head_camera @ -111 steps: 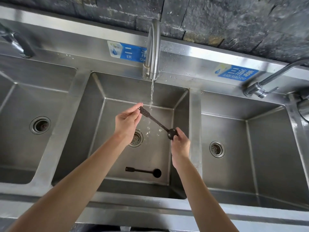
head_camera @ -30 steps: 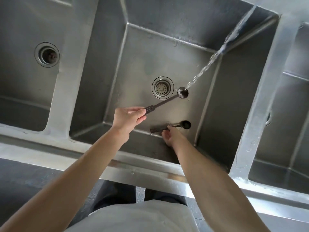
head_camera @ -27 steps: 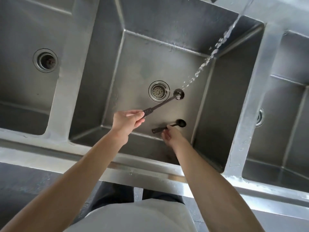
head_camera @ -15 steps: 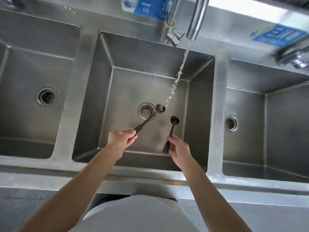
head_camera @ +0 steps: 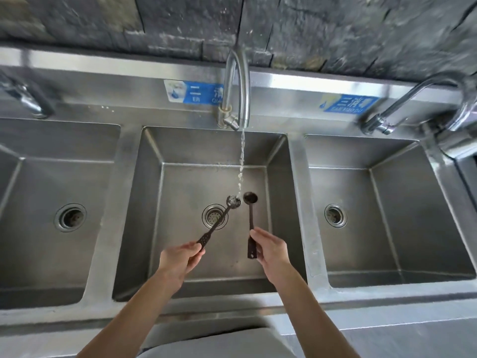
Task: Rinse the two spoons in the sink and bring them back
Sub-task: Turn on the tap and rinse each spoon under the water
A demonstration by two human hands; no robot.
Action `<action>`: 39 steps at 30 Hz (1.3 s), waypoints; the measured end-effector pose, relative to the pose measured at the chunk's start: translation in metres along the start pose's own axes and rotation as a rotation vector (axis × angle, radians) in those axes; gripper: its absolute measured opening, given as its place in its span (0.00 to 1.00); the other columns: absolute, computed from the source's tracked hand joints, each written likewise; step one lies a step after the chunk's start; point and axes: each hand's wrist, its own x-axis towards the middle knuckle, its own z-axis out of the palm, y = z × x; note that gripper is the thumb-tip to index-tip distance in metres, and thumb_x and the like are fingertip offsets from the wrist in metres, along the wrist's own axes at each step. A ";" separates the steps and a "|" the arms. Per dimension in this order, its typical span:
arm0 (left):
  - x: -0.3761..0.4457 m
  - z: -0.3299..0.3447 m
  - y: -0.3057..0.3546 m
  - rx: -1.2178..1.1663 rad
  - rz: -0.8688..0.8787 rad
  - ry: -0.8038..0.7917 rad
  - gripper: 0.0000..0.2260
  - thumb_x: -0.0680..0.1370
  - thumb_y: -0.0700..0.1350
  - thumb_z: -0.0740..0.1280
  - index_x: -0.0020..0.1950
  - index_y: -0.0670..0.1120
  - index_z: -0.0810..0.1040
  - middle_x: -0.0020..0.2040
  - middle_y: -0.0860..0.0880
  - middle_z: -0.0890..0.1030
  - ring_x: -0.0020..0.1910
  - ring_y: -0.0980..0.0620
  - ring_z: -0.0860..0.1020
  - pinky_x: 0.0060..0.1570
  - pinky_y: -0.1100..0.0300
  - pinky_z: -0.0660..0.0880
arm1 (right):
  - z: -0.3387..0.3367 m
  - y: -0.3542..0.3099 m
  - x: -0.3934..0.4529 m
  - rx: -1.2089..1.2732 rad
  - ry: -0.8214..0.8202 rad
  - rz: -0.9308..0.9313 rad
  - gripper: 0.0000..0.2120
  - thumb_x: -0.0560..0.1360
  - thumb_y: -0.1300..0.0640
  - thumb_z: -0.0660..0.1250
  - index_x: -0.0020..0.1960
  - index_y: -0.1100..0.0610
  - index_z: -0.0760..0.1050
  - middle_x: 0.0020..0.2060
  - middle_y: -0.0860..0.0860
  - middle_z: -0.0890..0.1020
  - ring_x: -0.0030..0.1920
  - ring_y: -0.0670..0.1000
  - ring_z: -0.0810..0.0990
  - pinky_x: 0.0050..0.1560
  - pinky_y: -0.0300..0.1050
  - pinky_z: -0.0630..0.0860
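Head view: left hand [head_camera: 180, 257] grip pinching left spoon [head_camera: 219, 220] (bowl under stream); right hand [head_camera: 268, 248] pinching right spoon [head_camera: 250, 220].

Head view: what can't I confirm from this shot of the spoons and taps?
- Right hand: fingers on the right spoon curl behind the handle, contact hidden.
- Left spoon: bowl under the water stream, cleanliness too small to judge.
- Left tap: cut off by the frame edge.
- Right tap: motion-blurred, its outlet unclear.
- Blue labels: text blurred, partly behind the middle tap.
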 end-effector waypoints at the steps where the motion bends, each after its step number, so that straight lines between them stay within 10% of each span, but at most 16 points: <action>1: 0.000 0.001 0.001 -0.002 0.005 -0.004 0.06 0.73 0.31 0.74 0.49 0.34 0.83 0.41 0.38 0.87 0.39 0.47 0.87 0.33 0.63 0.82 | 0.002 -0.002 -0.002 -0.023 0.003 -0.017 0.06 0.74 0.62 0.78 0.50 0.55 0.87 0.40 0.54 0.90 0.41 0.50 0.88 0.47 0.47 0.84; 12: -0.003 -0.004 0.005 -0.042 0.048 -0.041 0.06 0.73 0.30 0.73 0.49 0.34 0.84 0.39 0.39 0.87 0.42 0.44 0.85 0.31 0.64 0.81 | 0.013 -0.015 -0.021 -0.105 -0.019 -0.070 0.05 0.73 0.60 0.79 0.48 0.53 0.88 0.39 0.51 0.90 0.39 0.48 0.87 0.38 0.41 0.81; 23: -0.010 -0.003 0.011 -0.073 0.065 -0.068 0.06 0.73 0.30 0.73 0.49 0.35 0.83 0.36 0.40 0.87 0.33 0.50 0.86 0.31 0.64 0.82 | 0.014 -0.022 -0.028 -0.074 -0.059 -0.072 0.09 0.73 0.61 0.79 0.52 0.55 0.87 0.44 0.54 0.90 0.47 0.52 0.88 0.55 0.51 0.85; 39: -0.009 0.004 0.018 -0.498 -0.258 -0.409 0.05 0.80 0.32 0.64 0.52 0.32 0.78 0.46 0.33 0.85 0.36 0.42 0.87 0.37 0.54 0.84 | 0.008 -0.028 -0.024 0.314 -0.251 0.005 0.19 0.74 0.60 0.78 0.61 0.66 0.82 0.47 0.62 0.87 0.39 0.53 0.87 0.34 0.42 0.85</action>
